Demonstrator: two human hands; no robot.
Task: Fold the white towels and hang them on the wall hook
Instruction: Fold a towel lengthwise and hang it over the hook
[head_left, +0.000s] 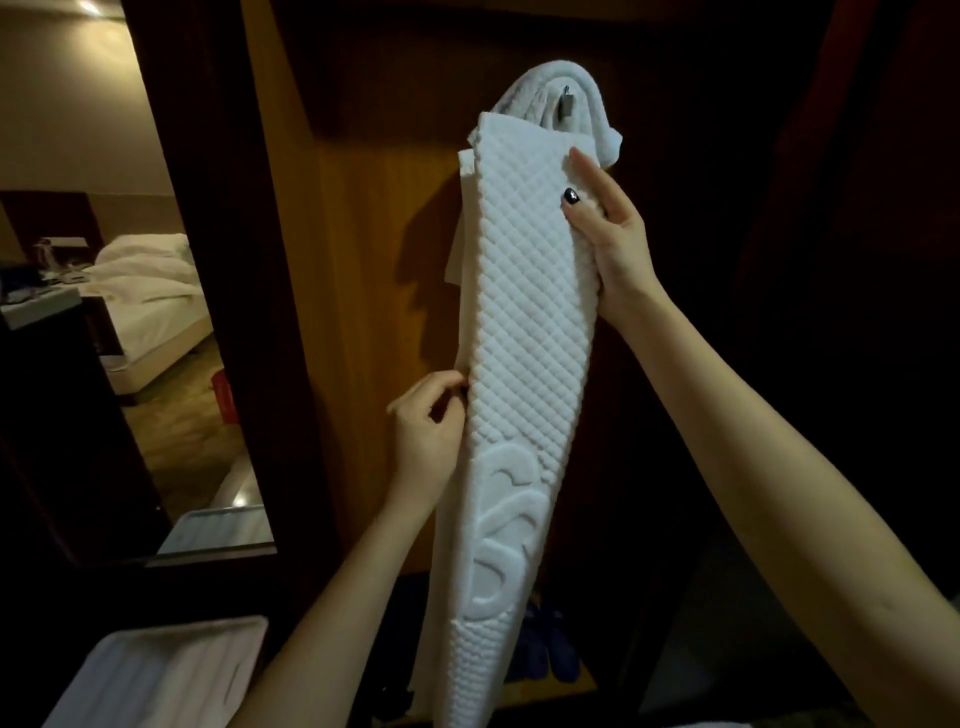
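Note:
A long white quilted towel (524, 338), folded into a narrow strip with raised lettering near its lower end, hangs down the wooden wall panel. Above it a second white towel (566, 88) is draped over the metal wall hook (565, 101). My right hand (608, 234) grips the quilted towel's right edge near the top, thumb on the front and fingers behind. My left hand (426, 431) pinches the towel's left edge about halfway down.
A tall mirror (119, 260) at the left reflects a bed with white bedding. A white tray (156, 675) sits at the bottom left. Dark blue slippers (550, 649) lie on the low shelf below the towel. Dark wardrobe space lies to the right.

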